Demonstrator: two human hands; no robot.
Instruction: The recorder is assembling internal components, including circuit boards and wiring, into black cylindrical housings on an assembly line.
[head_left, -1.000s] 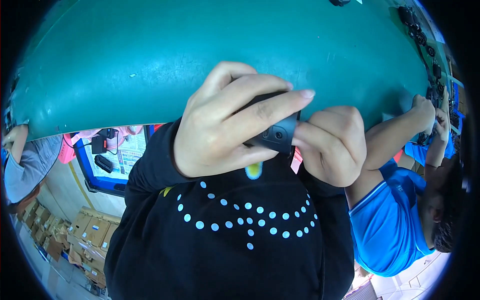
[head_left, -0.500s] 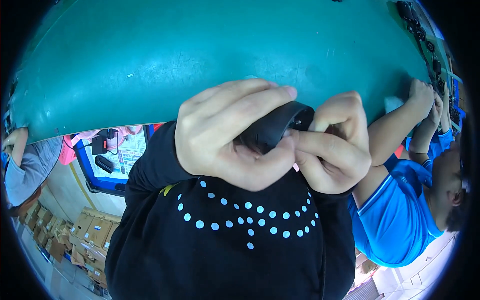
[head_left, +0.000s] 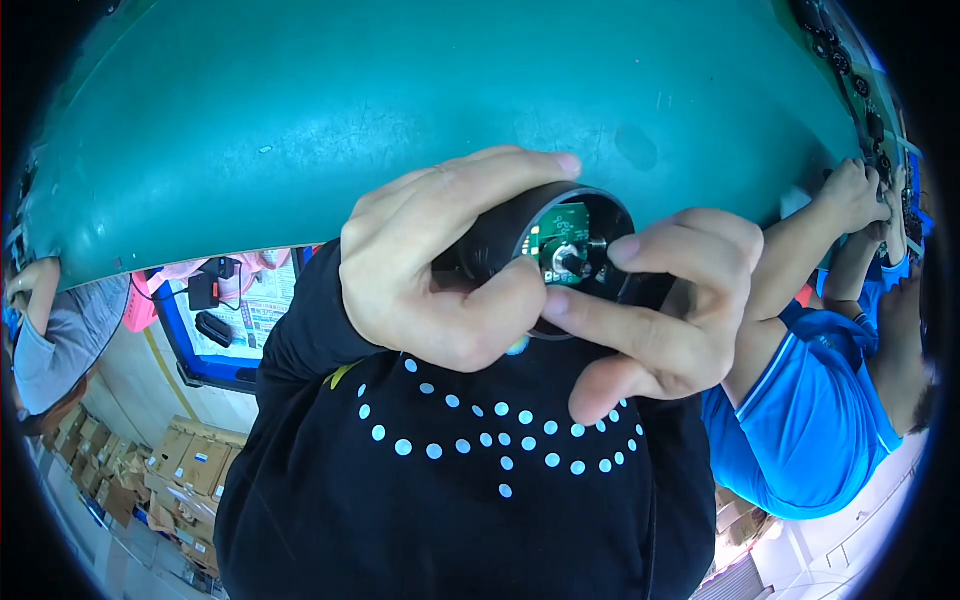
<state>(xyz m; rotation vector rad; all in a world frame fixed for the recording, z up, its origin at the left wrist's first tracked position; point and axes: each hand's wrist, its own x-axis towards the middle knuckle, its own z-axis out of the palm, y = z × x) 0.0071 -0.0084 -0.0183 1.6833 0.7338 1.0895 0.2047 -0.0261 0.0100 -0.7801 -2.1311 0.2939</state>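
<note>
My left hand is wrapped around a black cylindrical housing, holding it above the table's near edge. Its round open end faces up and to the right. Inside sits a green circuit board with a short black shaft in a metal collar. My right hand is at the open end with its fingers spread; two fingertips reach the rim on either side of the shaft, and the thumb stands apart below. I see nothing gripped between those fingers. The housing's far end is hidden by my left hand.
A green table spreads out ahead. Close on my right, a person in a blue shirt works beside a row of black parts. Another person's grey sleeve is at far left. A blue-rimmed tray holds black devices; cardboard boxes are behind.
The housing has turned so its open end and the circuit board show. My right hand's fingers, bunched at the rim before, are now spread apart. My left hand keeps its hold.
</note>
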